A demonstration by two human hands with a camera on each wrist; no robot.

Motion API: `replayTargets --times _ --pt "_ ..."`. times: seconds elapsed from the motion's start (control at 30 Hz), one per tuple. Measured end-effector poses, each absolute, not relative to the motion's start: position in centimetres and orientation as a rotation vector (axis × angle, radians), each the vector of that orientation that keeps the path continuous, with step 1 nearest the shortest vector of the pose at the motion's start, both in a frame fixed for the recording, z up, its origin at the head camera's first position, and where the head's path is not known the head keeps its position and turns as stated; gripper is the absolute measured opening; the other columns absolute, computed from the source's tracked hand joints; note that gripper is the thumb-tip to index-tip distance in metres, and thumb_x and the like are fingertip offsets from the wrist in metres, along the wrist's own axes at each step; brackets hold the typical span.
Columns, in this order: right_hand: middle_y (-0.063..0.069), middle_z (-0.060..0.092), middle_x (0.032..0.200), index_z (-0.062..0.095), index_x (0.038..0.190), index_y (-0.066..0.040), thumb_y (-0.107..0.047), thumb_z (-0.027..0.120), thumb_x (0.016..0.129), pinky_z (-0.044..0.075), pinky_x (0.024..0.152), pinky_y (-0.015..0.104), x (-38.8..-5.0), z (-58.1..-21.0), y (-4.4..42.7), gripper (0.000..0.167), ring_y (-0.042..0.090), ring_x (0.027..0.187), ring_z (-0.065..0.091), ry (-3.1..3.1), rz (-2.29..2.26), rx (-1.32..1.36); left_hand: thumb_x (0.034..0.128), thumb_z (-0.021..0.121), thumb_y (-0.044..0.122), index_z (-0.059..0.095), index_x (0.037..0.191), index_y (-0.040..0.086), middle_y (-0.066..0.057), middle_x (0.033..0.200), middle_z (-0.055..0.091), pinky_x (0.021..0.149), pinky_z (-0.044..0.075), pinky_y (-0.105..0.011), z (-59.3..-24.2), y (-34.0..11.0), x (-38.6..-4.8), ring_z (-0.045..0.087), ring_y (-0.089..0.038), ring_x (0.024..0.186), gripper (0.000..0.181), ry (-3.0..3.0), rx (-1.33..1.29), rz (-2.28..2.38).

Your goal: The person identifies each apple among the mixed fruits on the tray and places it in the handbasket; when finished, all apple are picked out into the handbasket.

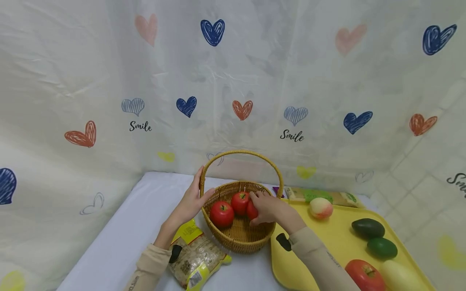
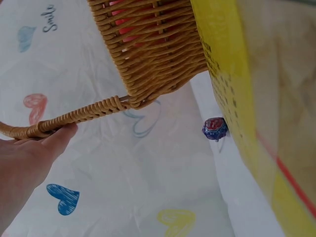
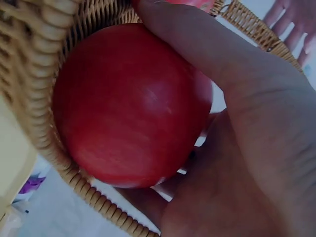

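Basically: right hand (image 1: 269,207) had a red apple (image 1: 252,211) inside the wicker basket (image 1: 242,246), left hand (image 1: 191,202) was on the handle (image 1: 240,152)

Head view: basket stood upright on the white table (image 1: 120,226). Held apple was in its right half; two more red apples, one at left (image 1: 221,214) and one at the far side (image 1: 240,203), lay in it too. Left hand was at the handle's left foot, thumb spread away from the fingers. Yellow-ended bag (image 1: 200,254) lay at near left of the basket. Yellow tray (image 1: 338,226) at right carried a peach-like fruit (image 1: 321,208), two dark green fruits (image 1: 367,228), a large red fruit (image 1: 365,275) and a pale one (image 1: 400,277). Long packet (image 1: 302,195) lay along the tray's far edge.

Left wrist view: fingers fairly straight, resting against the handle. Small round wrapped item (image 2: 215,128) showed just beside the bag; contact, can't tell.

Right wrist view: thumb and fingers curved round the apple, spread about its width. Apple was right by the basket wall; can't tell if touching.
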State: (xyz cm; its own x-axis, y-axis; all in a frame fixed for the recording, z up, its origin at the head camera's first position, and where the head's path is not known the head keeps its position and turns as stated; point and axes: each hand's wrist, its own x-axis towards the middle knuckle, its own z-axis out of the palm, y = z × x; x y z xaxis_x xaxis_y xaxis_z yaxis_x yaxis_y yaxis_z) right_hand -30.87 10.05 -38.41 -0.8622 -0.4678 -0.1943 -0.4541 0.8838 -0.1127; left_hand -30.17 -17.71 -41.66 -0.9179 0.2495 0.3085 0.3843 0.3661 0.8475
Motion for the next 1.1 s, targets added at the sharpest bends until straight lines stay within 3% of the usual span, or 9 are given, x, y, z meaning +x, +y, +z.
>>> replayTargets --times 0.23,0.37,0.6,0.87,1.1 --pt "0.026 0.041 0.158 0.023 0.160 -0.003 -0.041 0.087 0.080 0.038 0.119 0.058 -31.8 -38.3 8.9 0.109 0.046 0.148 0.039 2.811 -0.034 -0.606 0.1053 0.056 0.040 -0.006 0.166 0.029 -0.011 0.174 0.002 0.124 0.024 -0.065 -41.6 -17.9 -30.2 0.012 -0.038 0.160 0.088 -2.498 -0.569 -1.593" --pt "0.027 0.039 0.159 0.023 0.159 -0.005 -0.039 0.088 0.080 0.037 0.120 0.057 -32.3 -38.0 8.3 0.109 0.045 0.150 0.037 2.813 -0.021 -0.582 0.1054 0.058 0.036 -0.005 0.166 0.030 -0.010 0.174 0.002 0.124 0.024 -0.065 -41.4 -17.9 -30.3 0.012 -0.037 0.160 0.087 -2.483 -0.554 -1.596" --pt "0.026 0.035 0.162 0.021 0.161 -0.005 -0.037 0.087 0.081 0.037 0.121 0.057 -33.0 -38.5 8.2 0.108 0.044 0.152 0.034 2.776 -0.002 -0.497 0.1038 0.057 0.048 -0.005 0.166 0.029 -0.010 0.175 0.002 0.125 0.022 -0.064 -41.4 -17.8 -30.2 0.010 -0.037 0.161 0.090 -2.507 -0.581 -1.589" --pt "0.026 0.032 0.164 0.020 0.160 -0.008 -0.040 0.087 0.081 0.037 0.120 0.060 -33.8 -39.1 8.2 0.109 0.042 0.153 0.032 2.750 0.018 -0.415 0.1051 0.058 0.036 -0.004 0.166 0.029 -0.009 0.175 0.004 0.125 0.023 -0.063 -41.4 -17.6 -30.0 0.012 -0.036 0.161 0.087 -2.498 -0.575 -1.589" --pt "0.025 0.029 0.165 0.016 0.164 -0.009 -0.043 0.089 0.078 0.039 0.117 0.062 -34.0 -39.6 7.8 0.117 0.041 0.154 0.032 2.740 0.006 -0.362 0.1045 0.058 0.041 -0.003 0.166 0.030 -0.009 0.174 0.006 0.125 0.024 -0.063 -41.4 -17.7 -30.0 0.014 -0.036 0.160 0.087 -2.514 -0.554 -1.592"
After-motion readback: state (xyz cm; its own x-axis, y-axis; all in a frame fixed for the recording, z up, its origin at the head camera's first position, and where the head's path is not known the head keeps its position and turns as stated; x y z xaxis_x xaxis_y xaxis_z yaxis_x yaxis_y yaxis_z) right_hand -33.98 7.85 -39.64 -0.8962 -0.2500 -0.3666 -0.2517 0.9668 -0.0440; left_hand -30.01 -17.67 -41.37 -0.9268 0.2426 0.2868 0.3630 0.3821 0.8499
